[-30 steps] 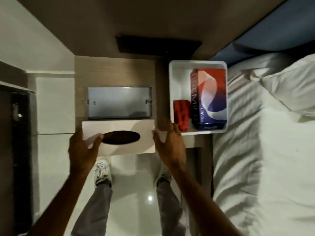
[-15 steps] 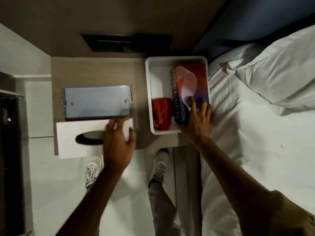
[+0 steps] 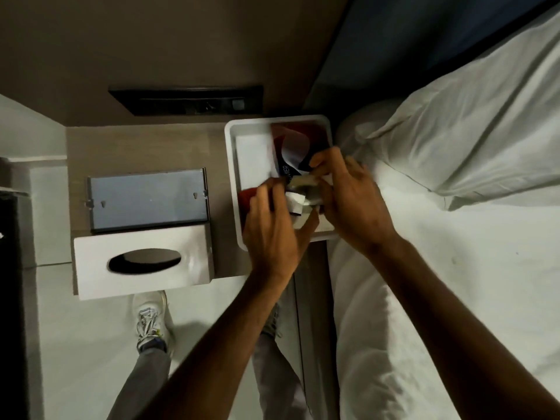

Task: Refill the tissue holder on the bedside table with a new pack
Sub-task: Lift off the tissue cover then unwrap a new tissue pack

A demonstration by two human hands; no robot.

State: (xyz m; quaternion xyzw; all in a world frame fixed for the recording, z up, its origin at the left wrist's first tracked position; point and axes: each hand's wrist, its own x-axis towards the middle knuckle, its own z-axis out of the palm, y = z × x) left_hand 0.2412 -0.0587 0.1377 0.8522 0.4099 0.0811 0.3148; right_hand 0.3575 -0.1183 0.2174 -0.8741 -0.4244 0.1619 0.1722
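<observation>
The new tissue pack (image 3: 295, 147), red, white and blue with part of a printed word showing, lies in the white tray (image 3: 231, 165) at the 3 o'clock end of the bedside tabletop (image 3: 145, 147), hard against the bed (image 3: 454, 237). Both hands meet over its near end: the left hand (image 3: 271, 228) is curled with fingers (image 3: 260, 195) on the pack's edge, and the right hand (image 3: 353, 201) comes in from 4 o'clock, its fingers bent round the same end, where crumpled white wrapper or tissue (image 3: 298, 200) shows between them. Each grip looks closed on the pack rather than spread, though how firmly cannot be told (the contact is blurred). A red item (image 3: 247, 197) in the tray sits just under the left hand. At 9 o'clock from the tray, the white holder cover (image 3: 142, 262) with its oval slot lies overhanging the tabletop's near edge, and the grey base (image 3: 148, 200) sits open just behind it. The likely trouble from here: tearing at the wrapper may rip or drag out several tissues, a sharp tug could shift the tray off the tabletop corner, and the overhanging cover could be knocked to the floor (image 3: 91, 344) by an elbow.
</observation>
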